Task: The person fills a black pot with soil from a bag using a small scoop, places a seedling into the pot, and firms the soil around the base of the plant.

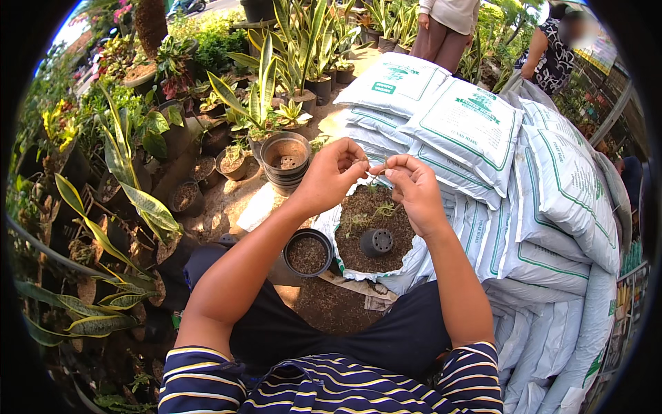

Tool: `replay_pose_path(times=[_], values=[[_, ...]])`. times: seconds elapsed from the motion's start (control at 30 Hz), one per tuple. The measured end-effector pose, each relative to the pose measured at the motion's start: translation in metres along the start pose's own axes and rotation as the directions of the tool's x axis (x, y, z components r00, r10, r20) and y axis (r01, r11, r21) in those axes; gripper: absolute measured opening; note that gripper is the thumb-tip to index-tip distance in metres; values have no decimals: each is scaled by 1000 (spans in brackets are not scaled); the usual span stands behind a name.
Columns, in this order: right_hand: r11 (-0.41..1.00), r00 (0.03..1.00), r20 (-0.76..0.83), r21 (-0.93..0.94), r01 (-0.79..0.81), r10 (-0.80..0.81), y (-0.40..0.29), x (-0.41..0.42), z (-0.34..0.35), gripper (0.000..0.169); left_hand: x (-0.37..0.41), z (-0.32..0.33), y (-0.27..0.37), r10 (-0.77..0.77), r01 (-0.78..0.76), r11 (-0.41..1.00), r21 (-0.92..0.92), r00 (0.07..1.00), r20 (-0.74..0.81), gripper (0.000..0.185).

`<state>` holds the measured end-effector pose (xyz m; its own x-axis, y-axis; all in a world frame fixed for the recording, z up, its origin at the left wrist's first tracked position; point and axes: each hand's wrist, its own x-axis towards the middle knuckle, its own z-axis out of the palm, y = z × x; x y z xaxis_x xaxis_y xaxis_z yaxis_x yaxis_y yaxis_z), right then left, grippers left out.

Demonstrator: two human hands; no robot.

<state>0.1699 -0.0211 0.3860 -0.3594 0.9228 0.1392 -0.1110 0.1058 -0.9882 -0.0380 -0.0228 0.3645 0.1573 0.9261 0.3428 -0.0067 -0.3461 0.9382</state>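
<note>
My left hand [336, 171] and my right hand [414, 189] meet fingertip to fingertip, pinching a small plant cutting [373, 169] between them. Its thin stem is partly hidden by my fingers. Below them stands an opened white sack [347, 264] with its rim rolled down, full of dark planting mix [357, 202]. On the mix lie loose green sprigs [385, 209] and a small black pot [380, 242] turned upside down, its drainage holes showing. Left of the sack, a round black pot [309, 252] holds more of the brown mix.
Stacked white printed sacks [465, 124] rise on the right. Nested empty pots [285, 155] stand ahead to the left, near a small planted pot [231, 163]. Potted snake plants [258, 88] crowd the left side. Two people [447, 26] stand beyond the sacks.
</note>
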Motion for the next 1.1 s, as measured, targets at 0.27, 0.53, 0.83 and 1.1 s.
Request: replay_pose_path(times=[0.27, 0.53, 0.83, 1.1], values=[[993, 996, -41, -94, 77, -81, 14, 2, 5, 15, -1, 1, -2, -55, 58, 993, -98, 998, 35, 16], [944, 969, -32, -237, 230, -244, 20, 4, 3, 14, -2, 1, -3, -90, 94, 976, -198, 996, 28, 18], [929, 973, 8, -295, 222, -229, 18, 4, 1, 24, -2, -3, 6, -88, 90, 993, -74, 996, 35, 25], [892, 966, -45, -396, 217, -255, 15, 3, 3, 21, -5, -1, 4, -35, 32, 998, 51, 998, 54, 22]])
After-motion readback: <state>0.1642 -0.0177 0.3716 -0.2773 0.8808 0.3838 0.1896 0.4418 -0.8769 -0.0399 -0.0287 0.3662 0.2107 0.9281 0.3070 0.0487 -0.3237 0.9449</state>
